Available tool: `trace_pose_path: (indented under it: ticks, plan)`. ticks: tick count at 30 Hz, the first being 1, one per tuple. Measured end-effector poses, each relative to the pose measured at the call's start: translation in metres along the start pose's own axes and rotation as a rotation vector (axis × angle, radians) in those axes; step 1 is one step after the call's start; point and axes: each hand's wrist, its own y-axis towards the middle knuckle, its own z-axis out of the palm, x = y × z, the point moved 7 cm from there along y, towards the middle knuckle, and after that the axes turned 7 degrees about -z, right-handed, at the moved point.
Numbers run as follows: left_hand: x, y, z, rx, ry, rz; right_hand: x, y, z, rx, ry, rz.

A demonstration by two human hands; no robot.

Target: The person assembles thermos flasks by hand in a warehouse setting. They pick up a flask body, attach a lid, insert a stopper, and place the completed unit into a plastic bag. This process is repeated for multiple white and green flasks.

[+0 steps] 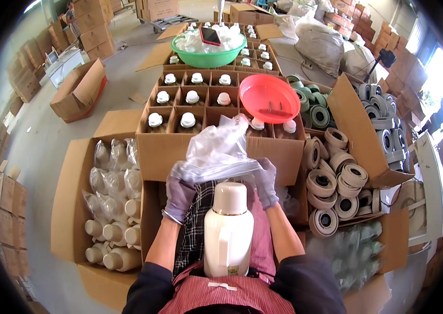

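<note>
While hands (221,186) hold bag (216,149) | concrete floor (38,141) | stacked cartons (91,26)

Both forearms reach up from lower edge, elbows bent. Gloved left hand (179,194) & gloved right hand (266,182) raised mid-frame, fingers curled shut, gripping, palms facing inward, well apart.

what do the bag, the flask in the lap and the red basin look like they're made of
Bag: thin clear plastic film, judging by its wrinkles, glare and see-through look; both gloved hands, left hand and right hand, hold it open.
Flask: cream, smooth and glossy, probably moulded plastic, though a coated metal shell can't be ruled out; a gold band circles its neck.
Red basin: glossy, evenly coloured, likely plastic.
</note>
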Motion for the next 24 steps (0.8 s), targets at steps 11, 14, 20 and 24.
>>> trace_pose_path:
  ticks: [11,14,20,24]
  plan:
    - [0.003,-0.175,0.139,0.556,1.948,0.594,0.052,-0.157,-0.041,0.247,-0.612,-0.834]
    - [0.021,-0.201,0.107,0.589,2.016,0.526,0.062,-0.166,-0.050,0.318,-0.776,-0.977]
    - [0.012,-0.200,0.040,0.393,1.720,0.365,0.072,-0.229,-0.053,0.718,-0.766,-1.056]
    - [0.035,-0.254,0.003,0.399,1.668,0.170,0.033,-0.306,-0.084,1.063,-0.646,-0.923]
